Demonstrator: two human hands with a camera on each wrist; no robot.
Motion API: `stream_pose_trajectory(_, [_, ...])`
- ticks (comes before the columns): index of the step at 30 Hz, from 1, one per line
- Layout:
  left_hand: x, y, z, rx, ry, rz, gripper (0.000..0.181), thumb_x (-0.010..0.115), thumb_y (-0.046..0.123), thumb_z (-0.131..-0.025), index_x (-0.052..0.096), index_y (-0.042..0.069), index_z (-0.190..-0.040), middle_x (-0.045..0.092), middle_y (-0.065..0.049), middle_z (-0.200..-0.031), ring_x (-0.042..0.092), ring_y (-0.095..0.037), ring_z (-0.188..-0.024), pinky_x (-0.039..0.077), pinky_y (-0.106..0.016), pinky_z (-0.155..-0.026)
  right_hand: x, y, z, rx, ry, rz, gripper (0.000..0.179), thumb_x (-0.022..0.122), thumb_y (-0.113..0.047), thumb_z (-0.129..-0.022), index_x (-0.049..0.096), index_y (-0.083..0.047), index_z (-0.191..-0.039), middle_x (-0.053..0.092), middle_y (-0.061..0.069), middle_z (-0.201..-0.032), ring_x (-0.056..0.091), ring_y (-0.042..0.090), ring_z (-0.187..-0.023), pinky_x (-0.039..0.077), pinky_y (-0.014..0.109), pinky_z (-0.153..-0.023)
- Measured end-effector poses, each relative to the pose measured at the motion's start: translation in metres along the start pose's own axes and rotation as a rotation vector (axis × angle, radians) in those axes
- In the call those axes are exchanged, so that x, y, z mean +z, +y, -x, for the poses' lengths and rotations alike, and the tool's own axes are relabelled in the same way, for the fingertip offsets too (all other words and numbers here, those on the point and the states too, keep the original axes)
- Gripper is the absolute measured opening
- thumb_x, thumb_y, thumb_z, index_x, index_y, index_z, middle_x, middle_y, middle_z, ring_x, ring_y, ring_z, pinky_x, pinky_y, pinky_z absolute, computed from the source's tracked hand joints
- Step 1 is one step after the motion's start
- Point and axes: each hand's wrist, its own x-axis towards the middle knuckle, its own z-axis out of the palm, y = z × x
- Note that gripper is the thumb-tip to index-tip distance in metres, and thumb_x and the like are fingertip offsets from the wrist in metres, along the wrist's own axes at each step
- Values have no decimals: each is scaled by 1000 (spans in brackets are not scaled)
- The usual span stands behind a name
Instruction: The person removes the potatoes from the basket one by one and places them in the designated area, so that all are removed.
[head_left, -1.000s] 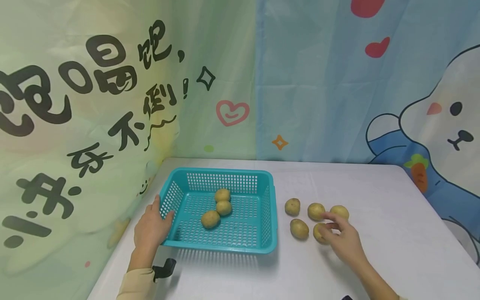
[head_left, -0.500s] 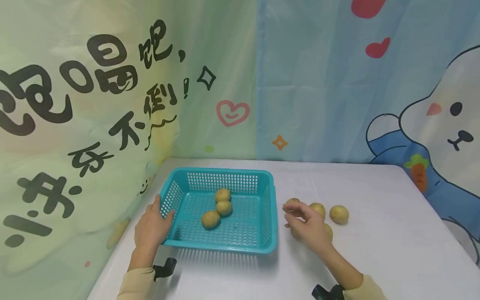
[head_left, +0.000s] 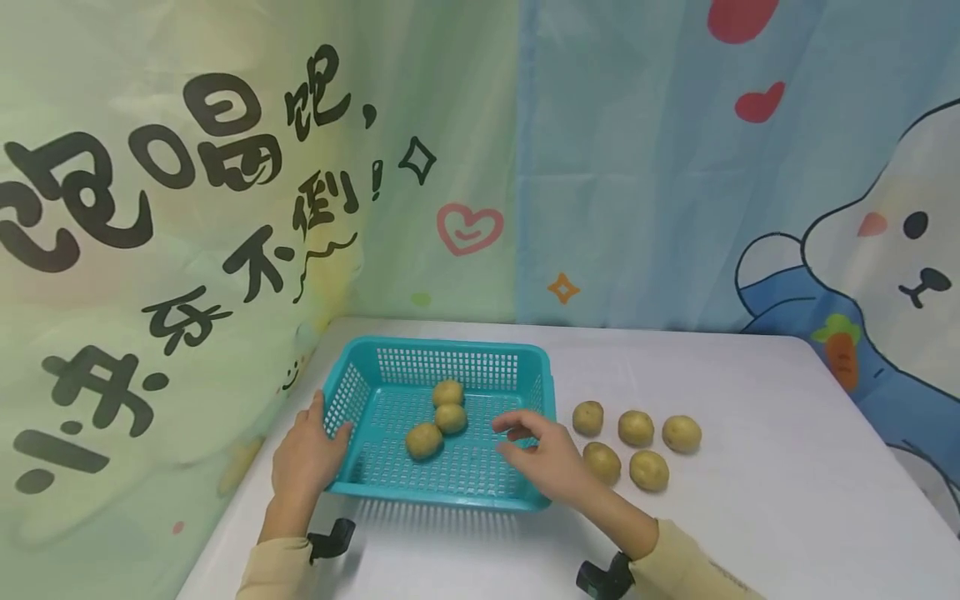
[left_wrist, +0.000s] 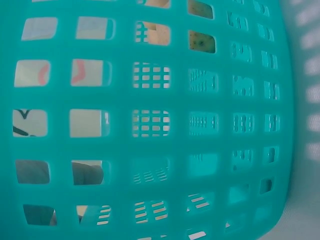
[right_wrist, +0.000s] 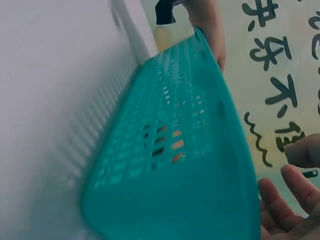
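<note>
A teal plastic basket (head_left: 480, 497) with lattice walls stands on the left part of the table. Inside it lie three potatoes: a far one (head_left: 447, 393), a middle one (head_left: 451, 419) and a nearer one (head_left: 424, 441). My left hand (head_left: 303, 454) holds the basket's left side, thumb over the rim. Above the basket's right part, my right hand (head_left: 551, 458) has its fingers apart and loosely bent, with nothing between them. In the right wrist view those fingertips (right_wrist: 295, 185) show beyond the rim. The left wrist view is filled by the basket wall (left_wrist: 175, 100).
Several loose potatoes (head_left: 636, 428) lie in two rows on the white table (head_left: 780, 467), right of the basket. A printed cloth backdrop (head_left: 622, 208) rises behind the table and along its left side.
My right hand has moved left from over the loose potatoes to above the basket, carrying nothing. My left hand, the basket and the potatoes have kept their places.
</note>
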Motion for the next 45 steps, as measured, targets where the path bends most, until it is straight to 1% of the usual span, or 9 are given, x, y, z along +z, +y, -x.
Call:
stream_pose_trajectory(3, [0, -2, 1, -8, -10, -4, 76, 54, 35, -97, 19, 0, -155, 43, -32, -139, 53, -50, -115, 47, -59, -84, 5, -7, -8, -40, -51, 41, 26, 66, -12, -92, 66, -14, -117, 66, 1, -117, 61, 26, -109, 52, 41, -89])
stream_pose_trajectory(5, [0, -3, 1, -10, -12, -9, 76, 54, 35, -97, 18, 0, -154, 42, -32, -140, 53, -50, -116, 47, -59, -84, 6, -15, -14, -69, -69, 25, 25, 65, -14, -93, 65, -13, -118, 66, 4, -119, 60, 27, -110, 51, 43, -89])
stream_pose_trajectory(10, [-1, -3, 0, -12, -2, -11, 76, 53, 35, -97, 19, 0, -154, 42, -32, -140, 53, -50, -116, 48, -59, -83, 3, -29, -35, -103, -89, 2, 25, 63, -17, -94, 65, -13, -119, 65, 5, -121, 59, 27, -110, 52, 37, -85])
stream_pose_trajectory(14, [-1, -1, 0, -6, -3, -5, 75, 54, 34, -97, 19, -1, -154, 41, -33, -141, 52, -50, -118, 47, -60, -85, 0, -32, -48, -80, -91, 46, 26, 64, -17, -94, 65, -13, -120, 65, 4, -121, 60, 24, -109, 52, 34, -83])
stream_pose_trajectory(20, [-1, 0, -2, -5, 1, -10, 75, 54, 34, -97, 19, -1, -154, 40, -32, -142, 51, -50, -118, 47, -60, -86, -1, -24, -63, -37, -72, 79, 25, 65, -14, -92, 66, -12, -117, 67, 3, -117, 62, 23, -104, 53, 34, -82])
stream_pose_trajectory(26, [-1, 0, -1, 4, 8, -11, 75, 55, 34, -97, 21, -2, -153, 42, -33, -140, 52, -51, -117, 47, -60, -85, 8, -11, -84, 24, -57, 108, 25, 64, -16, -92, 67, -12, -117, 67, 6, -115, 63, 23, -99, 53, 32, -75])
stream_pose_trajectory(29, [0, -1, -1, 1, 3, -9, 75, 54, 34, -97, 20, -1, -154, 42, -32, -141, 52, -50, -117, 47, -60, -85, 12, -8, -92, 41, -62, 107, 27, 64, -15, -92, 67, -10, -118, 67, 9, -116, 64, 25, -100, 54, 32, -75])
stream_pose_trajectory(36, [3, -1, 1, -4, 14, 0, 75, 55, 35, -96, 21, 0, -154, 43, -32, -140, 54, -49, -115, 48, -59, -83, 25, 3, -102, 65, -82, 97, 29, 63, -13, -91, 66, -5, -118, 66, 12, -117, 65, 28, -102, 55, 35, -79])
stream_pose_trajectory(45, [3, -1, -1, -7, 15, 6, 75, 54, 35, -97, 21, 0, -154, 43, -31, -141, 52, -49, -117, 47, -60, -85, 39, 9, -111, 115, -88, 143, 27, 66, -17, -91, 67, -9, -117, 66, 7, -116, 63, 26, -105, 54, 35, -78])
